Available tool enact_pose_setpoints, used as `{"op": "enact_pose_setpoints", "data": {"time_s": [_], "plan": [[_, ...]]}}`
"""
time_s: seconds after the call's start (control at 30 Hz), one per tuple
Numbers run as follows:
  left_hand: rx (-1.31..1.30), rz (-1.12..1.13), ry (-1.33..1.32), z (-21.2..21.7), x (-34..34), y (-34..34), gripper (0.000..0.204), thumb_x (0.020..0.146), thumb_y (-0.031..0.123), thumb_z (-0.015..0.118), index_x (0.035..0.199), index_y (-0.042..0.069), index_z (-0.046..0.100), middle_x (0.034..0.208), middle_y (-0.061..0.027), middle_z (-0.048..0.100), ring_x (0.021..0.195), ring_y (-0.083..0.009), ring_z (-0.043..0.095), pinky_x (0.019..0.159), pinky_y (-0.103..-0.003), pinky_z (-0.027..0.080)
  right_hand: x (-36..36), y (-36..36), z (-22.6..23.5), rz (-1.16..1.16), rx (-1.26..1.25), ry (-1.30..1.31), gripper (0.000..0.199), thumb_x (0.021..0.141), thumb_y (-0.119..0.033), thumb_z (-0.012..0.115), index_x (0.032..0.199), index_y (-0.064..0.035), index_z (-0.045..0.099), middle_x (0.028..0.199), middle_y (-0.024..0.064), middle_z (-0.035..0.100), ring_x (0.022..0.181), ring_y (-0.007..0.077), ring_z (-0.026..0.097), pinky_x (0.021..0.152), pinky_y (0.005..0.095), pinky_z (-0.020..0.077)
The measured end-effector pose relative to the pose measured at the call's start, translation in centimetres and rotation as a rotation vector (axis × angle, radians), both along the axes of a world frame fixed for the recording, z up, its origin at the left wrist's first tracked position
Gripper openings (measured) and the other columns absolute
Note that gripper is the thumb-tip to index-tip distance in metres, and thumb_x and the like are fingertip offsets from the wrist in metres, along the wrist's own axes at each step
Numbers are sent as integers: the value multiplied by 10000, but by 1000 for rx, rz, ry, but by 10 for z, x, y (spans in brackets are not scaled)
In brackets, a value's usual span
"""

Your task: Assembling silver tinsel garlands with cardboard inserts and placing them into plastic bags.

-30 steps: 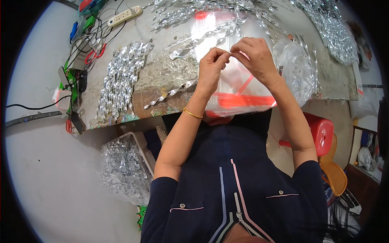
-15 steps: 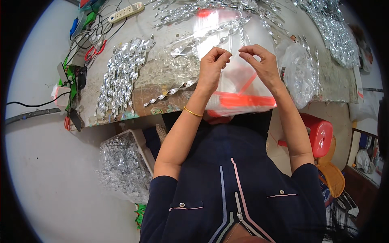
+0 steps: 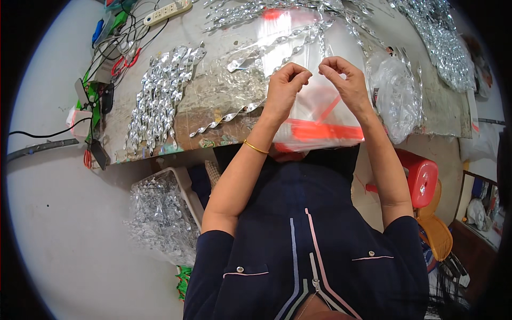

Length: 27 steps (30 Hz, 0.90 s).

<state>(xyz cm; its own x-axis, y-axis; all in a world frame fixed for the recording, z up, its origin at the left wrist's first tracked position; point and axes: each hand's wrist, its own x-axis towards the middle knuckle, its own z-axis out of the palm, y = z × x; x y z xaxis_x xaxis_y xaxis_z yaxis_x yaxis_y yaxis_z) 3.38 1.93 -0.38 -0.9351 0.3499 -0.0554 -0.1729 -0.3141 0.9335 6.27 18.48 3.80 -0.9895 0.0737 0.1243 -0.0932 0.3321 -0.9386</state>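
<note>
My left hand (image 3: 287,90) and my right hand (image 3: 346,85) are raised side by side over a stack of clear plastic bags (image 3: 325,130) with orange-red edges. Thumb and forefinger are pinched together on each; whatever they hold is too fine to make out. Just beyond the fingertips lies a twisted silver foil strip (image 3: 321,42), pointing away from me. Another twisted strip (image 3: 226,116) rests near the table edge, passing behind my left wrist. A neat row of silver twisted strips (image 3: 160,101) is laid out to the left.
A crumpled clear plastic bag (image 3: 396,98) sits right of my right hand. Silver strips are heaped at the far right (image 3: 434,42). Cables, a power strip (image 3: 168,12) and red-handled scissors (image 3: 126,63) crowd the far left. Below stand a bag-filled crate (image 3: 186,192) and a red stool (image 3: 424,181).
Both hands stay pinched; the gap between them has narrowed slightly, with the left hand a little further right. The whole view has shifted very slightly.
</note>
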Motion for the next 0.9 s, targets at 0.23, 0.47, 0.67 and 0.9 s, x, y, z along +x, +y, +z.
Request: {"op": "enact_pose_setpoints", "data": {"time_s": [0.23, 0.47, 0.67, 0.9], "plan": [[106, -38, -59, 8, 2, 2, 102, 865, 116, 628, 858, 14, 634, 756, -32, 628, 651, -83, 537, 646, -214, 448, 1, -3, -1, 13, 50, 71, 162, 877, -161, 622, 899, -2, 649, 845, -14, 622, 818, 76, 516, 802, 237, 404], [49, -90, -20, 3, -2, -1, 100, 874, 114, 630, 912, 22, 643, 780, -28, 626, 689, -78, 525, 648, -207, 423, -1, -7, 2, 4, 50, 81, 157, 876, -159, 625, 890, -5, 653, 839, -15, 623, 812, 75, 516, 799, 236, 402], [-2, -85, -10, 2, -1, -4, 109, 865, 133, 645, 890, 28, 657, 771, 7, 606, 702, -54, 506, 635, -186, 392, 6, -11, 7, -87, 159, 175, 164, 860, -94, 635, 1007, -20, 637, 918, 6, 646, 796, 72, 524, 723, 217, 423], [19, -153, 18, 6, -3, -7, 110, 868, 137, 637, 893, 31, 651, 768, 16, 598, 700, -53, 498, 646, -191, 385, 15, -23, 18, 159, 654, 610, 394, 790, 46, 620, 1171, -49, 590, 1058, 113, 617, 874, 254, 619, 764, 325, 519]]}}
